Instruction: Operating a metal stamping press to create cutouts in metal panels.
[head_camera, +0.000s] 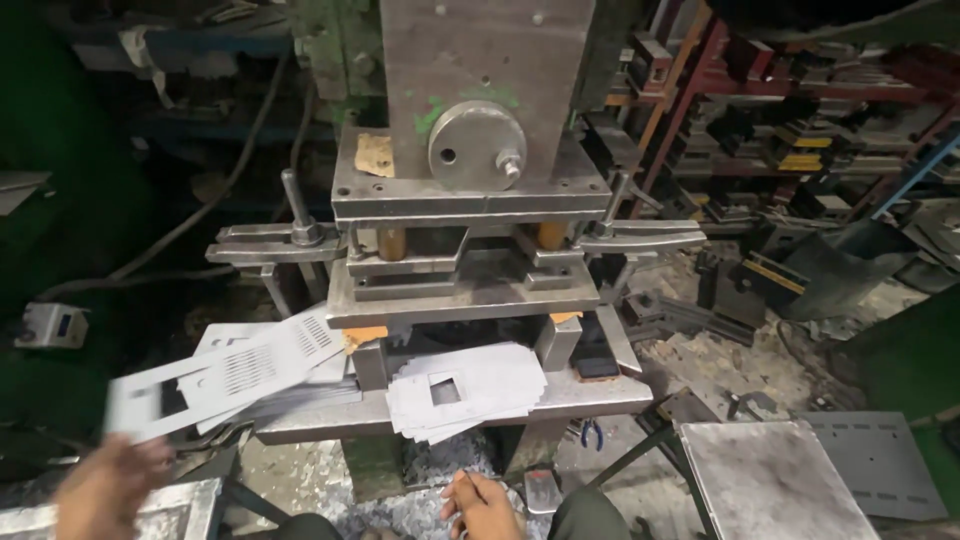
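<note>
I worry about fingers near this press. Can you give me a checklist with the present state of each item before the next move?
1. Left hand outside the die: ok.
2. Right hand outside the die: ok, low by the knee.
3. Left grip on the sheet: cannot tell, blurred.
4. Die gap free of sheet: cannot tell, shadowed.
5. Stack resting on the bed: ok, though fanned out.

The left hand (105, 490) is motion-blurred and cut off by the bottom edge; its grip cannot be determined. The perforated sheet (215, 375) beside it is blurred. The right hand (483, 507) is cropped at the wrist. The stack (468, 388) conceals the press bed's (600, 392) front edge.
</note>
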